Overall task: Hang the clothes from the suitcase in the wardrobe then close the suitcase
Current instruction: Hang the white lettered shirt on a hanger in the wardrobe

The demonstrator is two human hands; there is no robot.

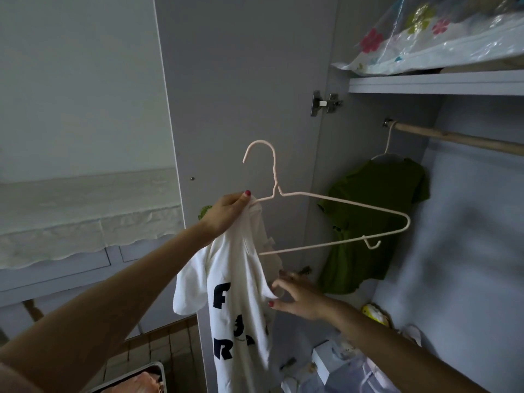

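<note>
Head view: left hand [226, 212] is gripping the left end of a pale pink wire hanger [334, 205] together with the shoulder of a white T-shirt [235, 296], fingers curled round both. The hanger is tilting, hook up, its right arm sticking out bare toward the wardrobe opening; the shirt is only hanging off the left end, draping down below the hand, dark letters showing on the front. Right hand [297, 297] is pinching a fold of the shirt's fabric between thumb and fingers, just below the hanger's bottom bar. Both are being held in front of the open wardrobe door [241, 80].

Inside the wardrobe, a green T-shirt [368, 222] is hanging on a second hanger from the wooden rail [459, 139], near the rail's left end. Above the rail, a shelf [436, 83] is carrying a clear plastic bag with flower prints [425, 38]. Loose items are lying on the wardrobe floor, too cluttered to tell. The corner of the suitcase [136, 378] is showing at the bottom left edge, lid open, pinkish fabric inside.
</note>
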